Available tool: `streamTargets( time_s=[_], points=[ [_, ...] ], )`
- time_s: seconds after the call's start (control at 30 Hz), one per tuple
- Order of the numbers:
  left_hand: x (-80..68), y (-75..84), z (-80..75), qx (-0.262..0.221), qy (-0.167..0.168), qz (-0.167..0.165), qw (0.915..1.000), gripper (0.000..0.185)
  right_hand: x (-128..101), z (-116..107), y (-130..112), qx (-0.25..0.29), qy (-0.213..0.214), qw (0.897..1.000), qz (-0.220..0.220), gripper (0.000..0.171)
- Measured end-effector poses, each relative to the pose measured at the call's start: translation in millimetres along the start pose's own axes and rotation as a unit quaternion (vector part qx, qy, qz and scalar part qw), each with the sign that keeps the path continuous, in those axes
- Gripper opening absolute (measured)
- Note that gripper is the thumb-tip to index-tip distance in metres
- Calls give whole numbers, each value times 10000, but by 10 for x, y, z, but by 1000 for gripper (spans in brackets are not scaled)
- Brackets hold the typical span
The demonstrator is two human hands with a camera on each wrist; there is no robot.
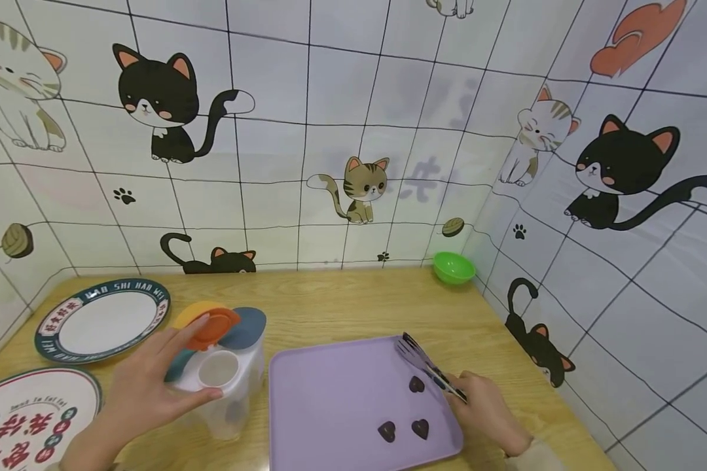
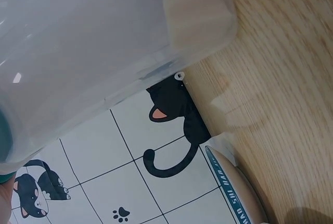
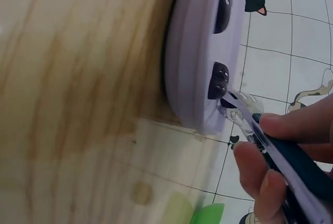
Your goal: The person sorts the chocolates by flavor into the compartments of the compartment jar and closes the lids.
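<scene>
Head view: a clear lidded container (image 1: 224,386) on the wooden bench (image 1: 353,301) is gripped by the left hand (image 1: 147,386), beside a purple tray (image 1: 330,405). Tongs (image 1: 427,366) are pinched in the right hand (image 1: 486,409) over three dark heart-shaped chocolates (image 1: 416,384) on the tray.

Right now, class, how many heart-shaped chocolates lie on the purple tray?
3: one beside the tongs, two near the tray's front edge, left and right. None seems hidden.

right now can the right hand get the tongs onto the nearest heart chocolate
Probably yes: the right hand holds the tongs over the purple tray, beside the heart chocolate, with nothing between.
</scene>
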State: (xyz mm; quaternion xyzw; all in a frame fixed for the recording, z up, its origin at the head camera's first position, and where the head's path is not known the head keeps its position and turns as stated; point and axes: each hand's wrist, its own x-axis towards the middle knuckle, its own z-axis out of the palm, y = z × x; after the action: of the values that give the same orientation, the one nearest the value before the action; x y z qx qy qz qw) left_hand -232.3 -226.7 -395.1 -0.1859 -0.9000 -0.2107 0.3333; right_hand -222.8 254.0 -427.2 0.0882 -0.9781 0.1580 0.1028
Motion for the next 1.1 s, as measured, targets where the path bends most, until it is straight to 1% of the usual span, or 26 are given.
streamTargets(
  time_s=[0.13, 0.27, 0.37, 0.43, 0.53, 0.63, 0.7, 0.8, 0.87, 0.93, 0.97, 1.03, 1.1],
  points=[
    [-3, 21, -24, 5, -42, -59, 10000, 102, 1, 51, -11, 133, 58, 9998, -137, 30],
    [-21, 31, -34, 10, -89, -99, 9999, 102, -13, 54, -73, 198, 283, 9988, -354, 30],
    [-28, 23, -39, 46, -41, -70, 10000, 103, 11, 5, -210, 347, 516, 9952, -759, 30],
    [-23, 15, -38, 43, 11, -31, 10000, 103, 38, -47, -352, 560, 622, 9909, -1050, 30],
    [-13, 10, -30, 1, 73, 44, 10000, 102, 91, -118, -608, 1046, 621, 9811, -1506, 31],
    [0, 15, -27, -36, 98, 108, 9999, 101, 148, -181, -915, 1581, 456, 9687, -1857, 33],
    [8, 19, -30, -28, 105, 124, 9999, 101, 192, -218, -1139, 1788, 427, 9576, -2219, 33],
    [14, 15, -31, -3, 102, 140, 9999, 102, 240, -260, -1474, 1980, 343, 9377, -2836, 33],
    [10, 12, -28, 4, 86, 125, 9999, 102, 254, -270, -1661, 2045, 302, 9229, -3247, 32],
    [4, 9, -21, 10, 62, 104, 9999, 101, 253, -269, -1804, 2057, 213, 9132, -3511, 33],
    [2, 9, -18, 0, 63, 107, 9999, 101, 251, -263, -1854, 2048, 211, 9102, -3593, 33],
    [-1, 13, -14, 2, 51, 65, 10000, 101, 243, -252, -1908, 2040, 209, 9095, -3616, 34],
    [5, 16, -12, -8, 79, 104, 9999, 101, 231, -251, -1898, 2057, 179, 9168, -3417, 36]
  ],
)
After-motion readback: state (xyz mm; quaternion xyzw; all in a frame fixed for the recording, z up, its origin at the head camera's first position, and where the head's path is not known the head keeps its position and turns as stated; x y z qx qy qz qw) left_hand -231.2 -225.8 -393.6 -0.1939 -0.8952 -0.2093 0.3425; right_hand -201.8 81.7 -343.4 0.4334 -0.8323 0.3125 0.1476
